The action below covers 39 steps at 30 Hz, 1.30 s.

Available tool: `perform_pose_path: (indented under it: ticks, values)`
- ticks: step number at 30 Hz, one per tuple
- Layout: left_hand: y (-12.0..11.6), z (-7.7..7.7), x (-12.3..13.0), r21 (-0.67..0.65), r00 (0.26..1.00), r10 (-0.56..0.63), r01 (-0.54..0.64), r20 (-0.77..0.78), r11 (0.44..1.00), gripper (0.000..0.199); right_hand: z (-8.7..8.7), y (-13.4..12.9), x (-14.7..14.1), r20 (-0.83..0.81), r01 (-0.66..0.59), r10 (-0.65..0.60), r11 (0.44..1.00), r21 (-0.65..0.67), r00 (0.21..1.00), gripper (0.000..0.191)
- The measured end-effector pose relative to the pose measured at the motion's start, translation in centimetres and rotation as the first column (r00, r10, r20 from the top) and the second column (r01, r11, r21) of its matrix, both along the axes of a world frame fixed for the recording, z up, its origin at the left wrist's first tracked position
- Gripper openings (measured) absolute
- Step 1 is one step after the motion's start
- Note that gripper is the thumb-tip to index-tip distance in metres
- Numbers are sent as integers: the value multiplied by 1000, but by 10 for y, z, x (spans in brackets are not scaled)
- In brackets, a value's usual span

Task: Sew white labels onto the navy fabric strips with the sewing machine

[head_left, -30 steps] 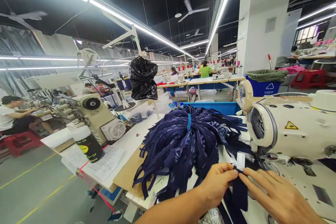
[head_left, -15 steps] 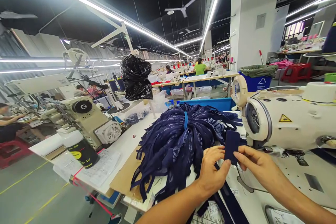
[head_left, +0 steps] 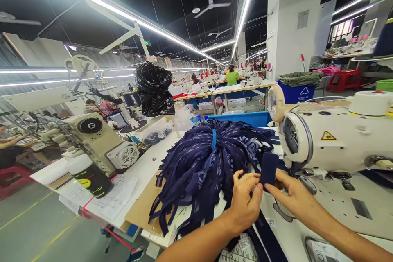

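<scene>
Navy fabric strip [head_left: 269,168] stood upright between left hand [head_left: 247,197] and right hand [head_left: 287,190], both pinching its lower part, above tabletop [head_left: 290,238] inside near edge, beside sewing machine [head_left: 346,135].

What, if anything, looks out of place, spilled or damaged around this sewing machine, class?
Nothing looks plainly spilled or damaged. Slightly odd: a pink ribbon trails over the edge of the white table, and a lone reddish scrap lies on its top. Both look stray beside the navy strips.
</scene>
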State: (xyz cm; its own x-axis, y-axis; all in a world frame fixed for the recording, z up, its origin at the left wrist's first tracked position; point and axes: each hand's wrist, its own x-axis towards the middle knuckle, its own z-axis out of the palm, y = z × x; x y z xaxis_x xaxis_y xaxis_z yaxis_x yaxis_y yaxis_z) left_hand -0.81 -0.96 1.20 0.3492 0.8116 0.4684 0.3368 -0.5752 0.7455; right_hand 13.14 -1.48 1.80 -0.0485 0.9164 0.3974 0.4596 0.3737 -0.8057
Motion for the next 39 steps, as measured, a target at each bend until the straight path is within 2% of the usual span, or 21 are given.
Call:
perform_pose_path:
  ticks: [5, 13, 18, 26, 39]
  values:
    - [0, 1, 0, 17, 1000, -5, 5, -11, 1000, 28, 1, -2, 0, 3, -27, 26, 999, 35, 1000, 16]
    - [2, -3, 3, 32, 1000, 16, -16, -16, 999, 25, -4, 0, 3, -30, -83, 83, 996, 17, 996, 33]
    - [2, -3, 3, 81, 998, 25, -20, -50, 997, 26, 0, -1, 4, -24, -55, 55, 998, 11, 998, 28]
    - [3, -5, 5, 114, 999, 41, -37, -35, 993, 26, 3, -2, 6, -20, -112, 113, 993, 45, 993, 30]
    - [0, -4, 5, 238, 998, 47, -37, -37, 971, 25, 6, -6, 5, 22, -82, 80, 992, 93, 997, 21]
